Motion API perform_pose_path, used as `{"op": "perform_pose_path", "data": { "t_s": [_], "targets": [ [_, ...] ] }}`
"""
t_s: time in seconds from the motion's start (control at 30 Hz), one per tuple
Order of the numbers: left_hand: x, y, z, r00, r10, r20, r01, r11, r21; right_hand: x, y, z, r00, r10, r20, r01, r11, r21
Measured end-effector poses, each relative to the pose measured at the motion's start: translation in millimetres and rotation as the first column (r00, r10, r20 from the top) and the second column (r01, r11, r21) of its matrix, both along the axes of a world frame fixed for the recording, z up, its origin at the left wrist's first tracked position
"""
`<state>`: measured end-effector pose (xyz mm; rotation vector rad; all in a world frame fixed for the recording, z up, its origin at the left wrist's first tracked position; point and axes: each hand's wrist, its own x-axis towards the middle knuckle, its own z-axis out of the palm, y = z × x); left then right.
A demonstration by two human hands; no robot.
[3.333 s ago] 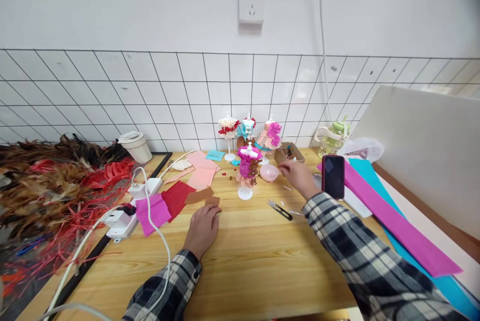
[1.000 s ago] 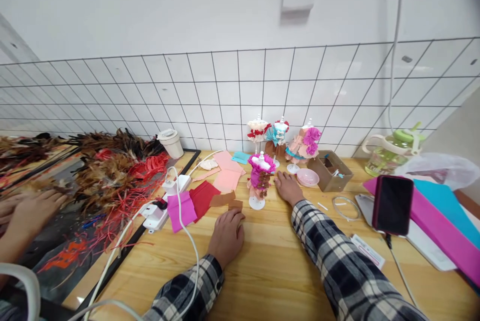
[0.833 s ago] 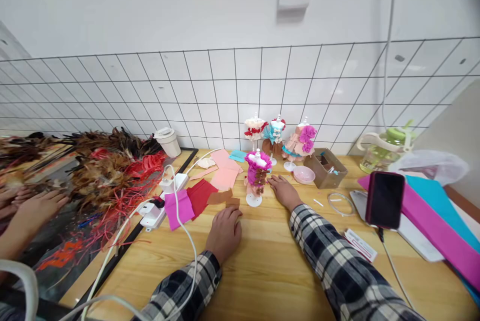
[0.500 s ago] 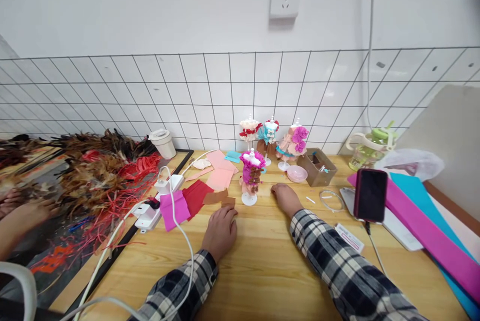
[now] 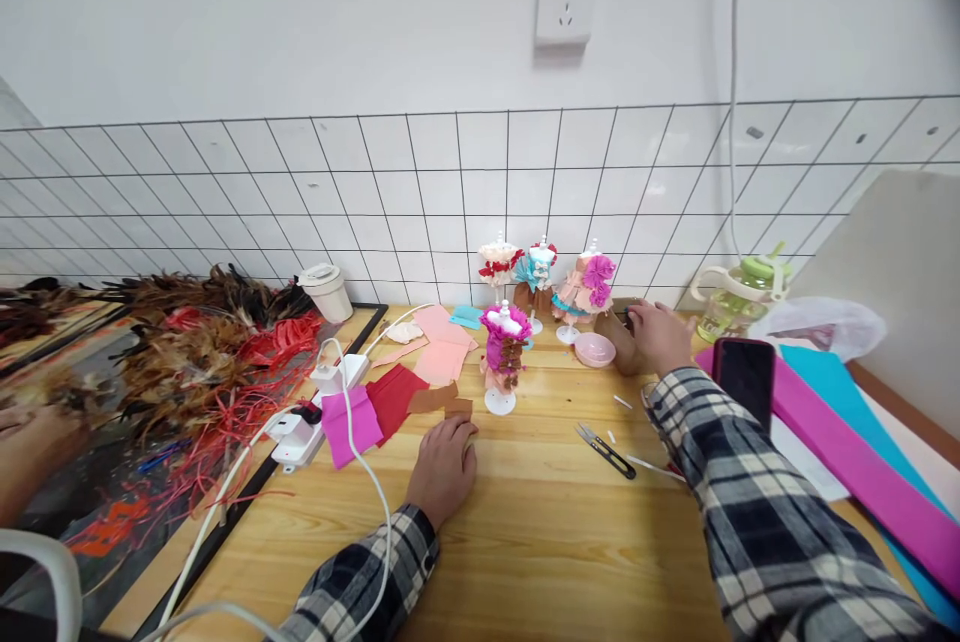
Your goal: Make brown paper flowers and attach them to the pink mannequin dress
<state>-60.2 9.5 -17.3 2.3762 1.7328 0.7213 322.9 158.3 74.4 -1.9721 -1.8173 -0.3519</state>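
My left hand (image 5: 442, 467) lies flat on the wooden table, its fingertips by a small brown paper piece (image 5: 458, 408). My right hand (image 5: 660, 335) reaches into or over the small brown box (image 5: 624, 342) at the back right; its fingertips are partly hidden there, and any hold is unclear. In front of my left hand stands a small dress form in a magenta and brown paper dress (image 5: 502, 352). Behind it are three more dressed forms, one in peach with magenta flowers (image 5: 583, 287). A pink bowl (image 5: 595, 350) sits beside the box. Black-handled snips (image 5: 606, 450) lie on the table.
Red paper (image 5: 394, 400), magenta paper (image 5: 351, 425) and a power strip (image 5: 300, 442) with white cables lie left. Beyond are feathers (image 5: 165, 332) and another person's hand (image 5: 45, 442). A phone (image 5: 744, 377), green bottle (image 5: 742, 297) and long coloured paper strips (image 5: 855, 462) are right.
My right hand has moved right and back, from the table near the bowl to the brown box. The snips now show on the table. My left hand has stayed in place.
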Motion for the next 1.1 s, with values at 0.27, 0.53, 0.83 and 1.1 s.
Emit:
{"op": "perform_pose_path", "data": {
  "t_s": [0.27, 0.53, 0.83, 1.1],
  "targets": [
    [1.6, 0.9, 1.5, 1.0, 0.001, -0.003, -0.002, 1.0, -0.013, -90.6, -28.9, -53.7, 0.88, 0.474, -0.031, -0.47, 0.857, -0.211],
    [1.1, 0.3, -0.2, 1.0, 0.005, 0.0, -0.005, 1.0, -0.014, -163.7, 8.0, -84.3, 0.77, 0.623, -0.136, -0.627, 0.701, -0.34],
    [0.4, -0.6, 0.8, 1.0, 0.01, 0.023, -0.009, 1.0, -0.016, -167.4, 18.5, -80.9, 0.694, 0.695, -0.189, -0.702, 0.594, -0.392],
    [1.4, -0.1, -0.9, 1.0, 0.01, 0.015, -0.01, 1.0, -0.01, -114.3, -18.0, -87.1, 0.692, 0.677, -0.252, -0.711, 0.578, -0.401]
  ]
}}
